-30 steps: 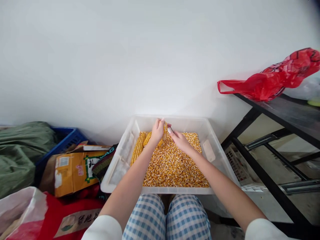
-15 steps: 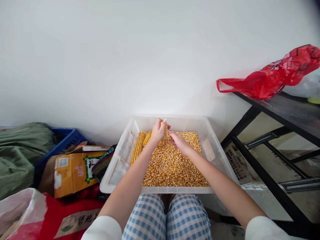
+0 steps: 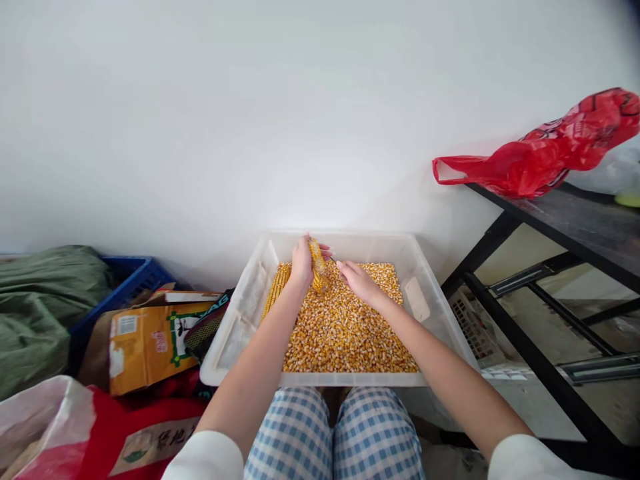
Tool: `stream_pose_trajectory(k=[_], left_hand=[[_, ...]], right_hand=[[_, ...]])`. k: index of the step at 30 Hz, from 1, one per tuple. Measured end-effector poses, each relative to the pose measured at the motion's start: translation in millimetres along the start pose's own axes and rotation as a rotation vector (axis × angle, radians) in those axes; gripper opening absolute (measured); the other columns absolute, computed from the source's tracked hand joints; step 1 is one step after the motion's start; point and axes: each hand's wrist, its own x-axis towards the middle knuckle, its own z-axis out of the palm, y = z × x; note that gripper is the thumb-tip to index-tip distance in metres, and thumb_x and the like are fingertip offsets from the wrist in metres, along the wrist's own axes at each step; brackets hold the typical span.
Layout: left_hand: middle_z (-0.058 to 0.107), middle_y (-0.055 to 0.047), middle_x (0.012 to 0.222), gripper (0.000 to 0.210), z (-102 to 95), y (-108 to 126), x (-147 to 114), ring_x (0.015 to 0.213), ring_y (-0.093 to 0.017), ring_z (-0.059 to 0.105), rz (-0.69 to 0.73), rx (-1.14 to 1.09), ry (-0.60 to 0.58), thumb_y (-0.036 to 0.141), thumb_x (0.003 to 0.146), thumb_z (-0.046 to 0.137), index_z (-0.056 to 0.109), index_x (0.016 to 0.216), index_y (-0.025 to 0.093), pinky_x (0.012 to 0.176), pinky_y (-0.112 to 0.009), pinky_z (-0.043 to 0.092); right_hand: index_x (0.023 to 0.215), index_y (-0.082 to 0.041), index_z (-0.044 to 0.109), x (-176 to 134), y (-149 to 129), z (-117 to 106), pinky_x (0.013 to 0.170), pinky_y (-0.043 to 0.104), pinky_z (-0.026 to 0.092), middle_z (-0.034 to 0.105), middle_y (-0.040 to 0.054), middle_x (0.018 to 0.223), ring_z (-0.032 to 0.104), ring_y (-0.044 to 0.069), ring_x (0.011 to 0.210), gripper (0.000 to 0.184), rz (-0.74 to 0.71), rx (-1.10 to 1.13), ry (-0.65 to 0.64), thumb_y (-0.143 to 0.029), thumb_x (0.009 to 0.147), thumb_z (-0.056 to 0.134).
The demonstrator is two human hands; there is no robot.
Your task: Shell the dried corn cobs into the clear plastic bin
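My left hand [image 3: 304, 260] is closed around a corn cob [image 3: 319, 265], which stands steeply above the tub with a pale stripped strip along it. My right hand [image 3: 357, 279] is closed just to its right, on a thin dark tool [image 3: 333, 259]; its tip points at the cob and its kind is too small to make out. Below both hands, loose corn kernels [image 3: 350, 333] cover much of the floor of a translucent plastic tub [image 3: 235, 340]. Another yellow corn cob [image 3: 276, 293] lies along the tub's left side, partly hidden by my left arm.
To the right stands a black-framed table [image 3: 575, 227] with a red plastic bag [image 3: 550, 157] on it. At the left are an orange carton [image 3: 145, 350], a blue crate [image 3: 140, 270], a green cover [image 3: 45, 313] and a red sack [image 3: 125, 427]. A white wall [image 3: 310, 120] rises behind the tub.
My left hand has shifted slightly left and turned, showing more of the cob and its stripped strip. The right hand has stayed nearly in place, with a wider gap between it and the cob.
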Motion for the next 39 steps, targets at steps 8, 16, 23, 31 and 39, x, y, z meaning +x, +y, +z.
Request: stream_pose_trajectory(k=[8, 16, 23, 31, 39], left_hand=[[0.055, 0.003, 0.056, 0.031, -5.8, 4.5, 2.7, 0.043, -0.009, 0.05, -0.083, -0.106, -0.039, 0.044, 0.071, 0.057, 0.052, 0.085, 0.017, 0.044, -0.021, 0.041], [0.055, 0.001, 0.055, 0.036, 1.3, 1.3, -2.9, 0.042, -0.01, 0.05, -0.046, 0.068, -0.136, 0.05, 0.069, 0.06, 0.053, 0.082, 0.018, 0.042, -0.022, 0.038], [0.055, 0.001, 0.053, 0.03, 2.3, 2.3, -5.2, 0.041, -0.011, 0.051, -0.016, 0.126, -0.141, 0.046, 0.071, 0.058, 0.054, 0.08, 0.018, 0.04, -0.022, 0.037], [0.057, -0.001, 0.055, 0.029, 3.0, 4.2, -8.3, 0.044, -0.014, 0.054, 0.005, 0.22, -0.162, 0.045, 0.072, 0.057, 0.055, 0.08, 0.018, 0.039, -0.022, 0.037], [0.057, -0.001, 0.057, 0.03, 1.0, -0.7, -9.1, 0.045, -0.013, 0.052, 0.058, 0.286, -0.213, 0.047, 0.075, 0.054, 0.054, 0.079, 0.018, 0.038, -0.021, 0.037]], right_hand=[[0.085, -0.019, 0.066, -13.6, -13.7, 0.8, 0.06, 0.027, 0.032, 0.066, 0.0059, 0.07, 0.055, 0.016, 0.059, 0.034, -0.267, -0.46, 0.084, -0.035, 0.092, 0.037], [0.098, -0.021, 0.07, -10.4, -9.1, 0.8, 0.066, 0.028, 0.039, 0.072, 0.0084, 0.087, 0.062, 0.02, 0.072, 0.033, -0.276, -0.411, 0.106, -0.033, 0.091, 0.04], [0.09, -0.019, 0.071, -11.2, -11.6, -3.7, 0.058, 0.026, 0.032, 0.071, 0.0069, 0.075, 0.056, 0.016, 0.057, 0.034, -0.238, -0.428, 0.071, -0.033, 0.09, 0.039], [0.079, -0.019, 0.069, -12.5, -15.1, -11.3, 0.055, 0.025, 0.026, 0.068, 0.005, 0.068, 0.05, 0.015, 0.053, 0.033, -0.286, -0.461, 0.025, -0.03, 0.09, 0.04], [0.065, -0.018, 0.062, -10.3, -14.5, -11.4, 0.054, 0.024, 0.025, 0.059, 0.002, 0.057, 0.045, 0.013, 0.051, 0.032, -0.264, -0.407, -0.011, -0.027, 0.088, 0.041]])
